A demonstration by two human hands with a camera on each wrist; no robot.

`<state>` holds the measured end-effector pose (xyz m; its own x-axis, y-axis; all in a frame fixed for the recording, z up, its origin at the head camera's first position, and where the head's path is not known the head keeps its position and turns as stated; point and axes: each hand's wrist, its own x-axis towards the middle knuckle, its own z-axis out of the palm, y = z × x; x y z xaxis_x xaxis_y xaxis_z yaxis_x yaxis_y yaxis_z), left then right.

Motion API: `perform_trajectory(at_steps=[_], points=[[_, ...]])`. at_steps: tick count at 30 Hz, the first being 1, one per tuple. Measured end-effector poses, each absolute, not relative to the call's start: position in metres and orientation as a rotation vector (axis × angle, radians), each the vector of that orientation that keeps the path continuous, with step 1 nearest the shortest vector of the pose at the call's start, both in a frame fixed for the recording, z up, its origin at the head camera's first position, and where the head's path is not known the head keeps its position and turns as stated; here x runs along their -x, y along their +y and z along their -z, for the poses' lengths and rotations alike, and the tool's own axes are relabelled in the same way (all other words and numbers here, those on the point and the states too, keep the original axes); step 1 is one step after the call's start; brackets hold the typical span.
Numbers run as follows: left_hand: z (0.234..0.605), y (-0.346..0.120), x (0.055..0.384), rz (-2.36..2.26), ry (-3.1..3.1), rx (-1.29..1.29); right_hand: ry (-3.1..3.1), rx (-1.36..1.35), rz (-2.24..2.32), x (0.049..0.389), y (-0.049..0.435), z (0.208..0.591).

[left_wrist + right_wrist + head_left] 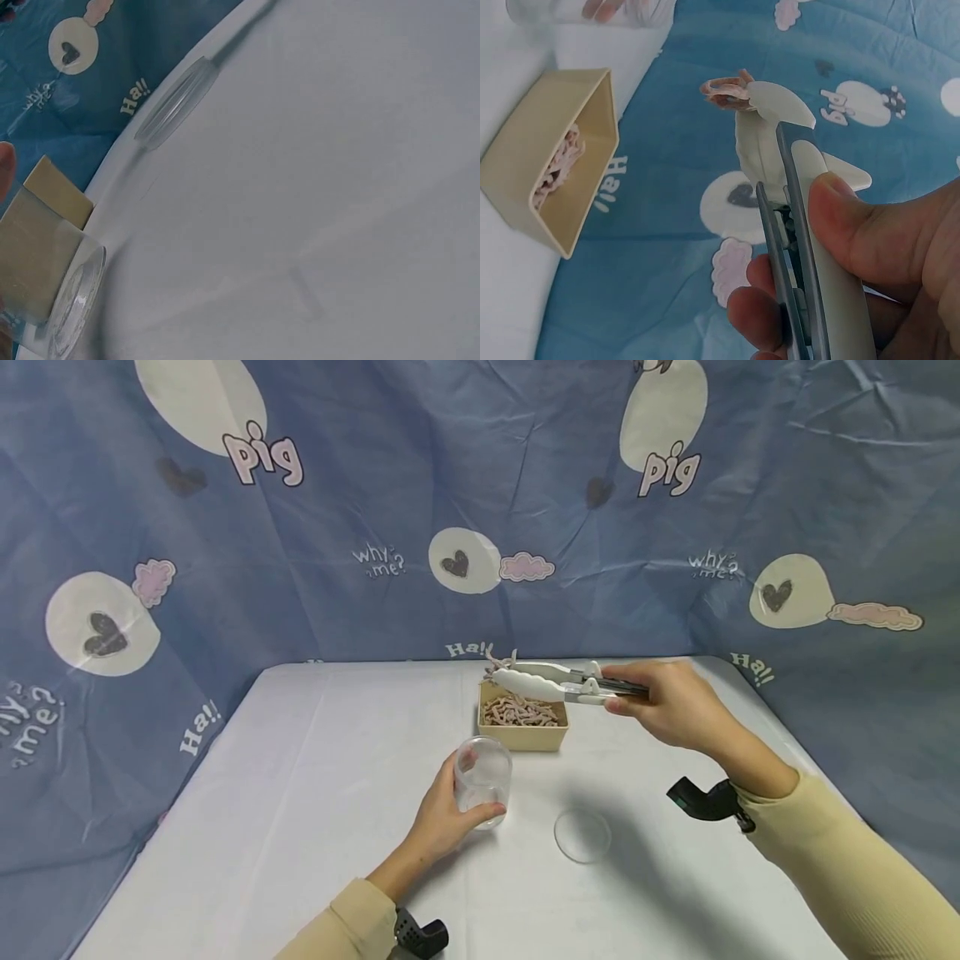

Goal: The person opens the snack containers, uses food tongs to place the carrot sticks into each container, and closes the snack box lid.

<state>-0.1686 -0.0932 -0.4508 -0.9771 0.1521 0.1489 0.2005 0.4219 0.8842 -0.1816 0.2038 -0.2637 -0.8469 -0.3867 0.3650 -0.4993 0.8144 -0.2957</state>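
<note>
My right hand (678, 706) grips a pair of tongs (551, 683) with white scalloped tips and metal arms. Pinched in the tips is a small clump of pale pinkish-brown strips (726, 91), raised above a beige box (525, 739). More of these strips (519, 711) lie inside the box. My left hand (442, 814) holds a clear jar (483, 777) just in front of the box, fingers round its side and thumb across its front. In the left wrist view only part of the jar (75, 300) shows, at the lower left.
A clear round lid (582, 836) lies flat on the white table (337, 793), right of the jar. Behind the table's far edge hangs a blue printed cloth (360, 485), which also drops at both sides.
</note>
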Motion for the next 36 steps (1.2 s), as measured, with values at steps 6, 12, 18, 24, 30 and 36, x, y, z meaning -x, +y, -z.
perform_trajectory(at_steps=[6,12,18,24,30,36], points=[[0.449,-0.094,0.177,1.638,-2.615,0.322,-2.745,-0.718,-0.589,0.176,0.198,0.261],[0.448,-0.097,0.185,1.632,-2.595,0.348,-2.817,-0.731,-0.611,0.172,0.193,0.259],[0.448,-0.098,0.187,1.657,-2.601,0.333,-2.875,-0.731,-0.594,0.169,0.188,0.262],[0.448,-0.097,0.184,1.662,-2.622,0.283,-2.909,-0.748,-0.584,0.168,0.184,0.269],[0.448,-0.097,0.184,1.682,-2.628,0.267,-2.918,-0.748,-0.573,0.169,0.18,0.272],[0.448,-0.097,0.184,1.674,-2.621,0.276,-2.934,-0.747,-0.53,0.169,0.175,0.271]])
